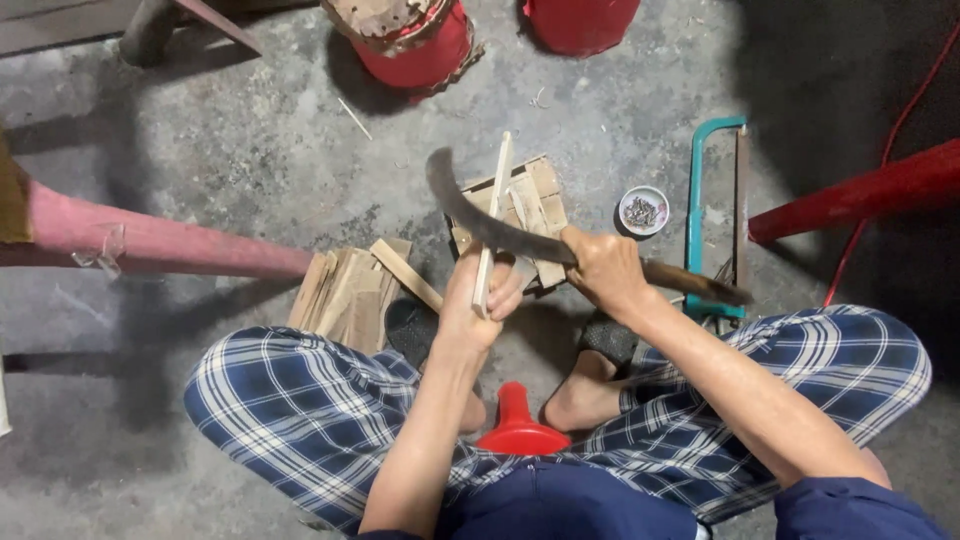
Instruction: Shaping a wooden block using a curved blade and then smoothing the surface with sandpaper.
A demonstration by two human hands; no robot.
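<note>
My left hand grips a thin pale wooden stick that stands nearly upright over a low wooden block made of slats. My right hand holds a dark curved knife by its wooden handle, which sticks out to the right. The blade crosses the stick just above my left hand and curves up to the left. I sit low with my knees apart in blue plaid trousers, bare feet on the concrete floor.
A stack of split wood pieces lies left of my hands. A teal-framed hacksaw and a small round tin of nails lie to the right. A red stool is beneath me, with red buckets behind and pink and red beams at the sides.
</note>
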